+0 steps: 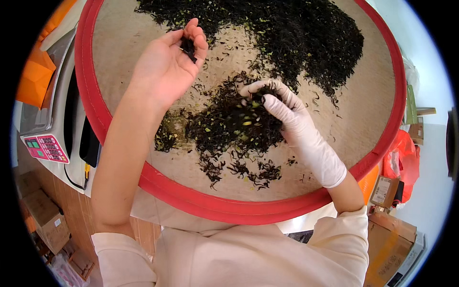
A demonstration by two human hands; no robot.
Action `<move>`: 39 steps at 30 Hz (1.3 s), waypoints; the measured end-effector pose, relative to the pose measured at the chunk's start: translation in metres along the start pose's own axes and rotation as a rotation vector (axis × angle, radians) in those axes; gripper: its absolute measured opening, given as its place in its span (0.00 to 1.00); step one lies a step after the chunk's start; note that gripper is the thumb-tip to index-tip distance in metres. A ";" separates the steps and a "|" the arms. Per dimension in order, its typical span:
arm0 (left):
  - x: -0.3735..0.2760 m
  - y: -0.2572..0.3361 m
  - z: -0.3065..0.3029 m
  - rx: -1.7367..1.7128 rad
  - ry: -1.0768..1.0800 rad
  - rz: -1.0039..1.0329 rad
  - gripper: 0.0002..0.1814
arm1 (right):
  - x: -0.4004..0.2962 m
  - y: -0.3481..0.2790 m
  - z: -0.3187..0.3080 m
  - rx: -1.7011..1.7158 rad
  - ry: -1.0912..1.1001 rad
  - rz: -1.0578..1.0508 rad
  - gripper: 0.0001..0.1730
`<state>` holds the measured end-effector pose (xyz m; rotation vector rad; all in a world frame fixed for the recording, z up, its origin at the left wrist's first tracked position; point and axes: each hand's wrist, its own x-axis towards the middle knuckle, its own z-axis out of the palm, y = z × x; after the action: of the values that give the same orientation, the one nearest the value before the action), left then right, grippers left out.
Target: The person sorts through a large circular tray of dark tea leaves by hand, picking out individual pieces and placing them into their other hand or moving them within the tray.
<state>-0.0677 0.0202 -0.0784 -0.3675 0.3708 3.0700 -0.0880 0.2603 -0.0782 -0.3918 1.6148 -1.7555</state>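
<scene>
A large round tray with a red rim [251, 211] lies before me, holding dark, twisted dried leaves that look like loose tea. Bare and palm up, my left hand [172, 61] curls its fingers around a small clump of dark leaves over the tray's upper left. My right hand [283, 104], in a white glove, is cupped at the right side of a smaller leaf pile [222, 125], with leaves between thumb and fingers. Green and yellow bits beside it are blurred. Beyond both hands spreads the bigger leaf heap [304, 39].
A digital scale [46, 147] with a metal pan and an orange bag [34, 79] stand left of the tray. Cardboard boxes [48, 222] sit at lower left, and another box [387, 244] at lower right. A red plastic bag [403, 165] is at the right.
</scene>
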 end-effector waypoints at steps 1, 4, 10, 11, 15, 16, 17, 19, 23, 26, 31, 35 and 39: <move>0.000 -0.001 0.001 -0.007 0.001 -0.002 0.11 | 0.000 -0.002 -0.003 0.139 -0.044 0.015 0.12; -0.001 -0.001 0.001 -0.008 0.009 0.008 0.11 | 0.001 -0.020 -0.015 -0.202 0.026 -0.078 0.14; 0.000 -0.001 0.005 -0.014 0.014 0.002 0.12 | -0.004 -0.018 -0.064 -0.898 0.245 0.036 0.15; -0.001 -0.002 0.006 -0.010 0.020 0.006 0.12 | -0.006 -0.016 -0.066 -0.891 0.215 0.067 0.15; 0.000 -0.002 0.006 -0.015 0.015 0.004 0.12 | -0.015 -0.006 -0.051 -0.740 -0.075 0.039 0.15; 0.000 -0.001 0.004 -0.022 0.013 0.002 0.12 | -0.018 -0.014 -0.038 -0.633 -0.149 0.161 0.15; 0.001 -0.001 0.003 -0.030 0.010 -0.001 0.12 | -0.020 -0.020 -0.030 -0.524 -0.222 0.282 0.14; -0.001 -0.001 0.002 -0.032 0.011 -0.001 0.12 | -0.023 -0.020 -0.029 -0.761 -0.048 0.096 0.13; -0.001 0.000 0.004 -0.025 0.015 -0.005 0.12 | -0.031 -0.030 -0.048 -1.384 0.072 0.089 0.11; 0.001 0.000 0.004 -0.021 0.020 -0.003 0.13 | -0.037 -0.029 -0.052 -1.468 -0.090 0.308 0.13; 0.002 -0.001 0.003 0.004 0.036 0.012 0.13 | -0.037 -0.016 -0.020 -1.163 -0.677 0.386 0.16; 0.002 -0.001 0.003 0.008 0.034 0.017 0.13 | -0.042 -0.008 -0.001 -0.626 -0.380 0.194 0.10; 0.002 0.000 0.001 -0.023 0.006 0.004 0.13 | -0.030 0.004 -0.022 -0.608 -0.002 -0.158 0.10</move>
<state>-0.0699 0.0203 -0.0785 -0.3772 0.3366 3.0806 -0.0800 0.2969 -0.0792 -0.8187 2.1494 -1.3320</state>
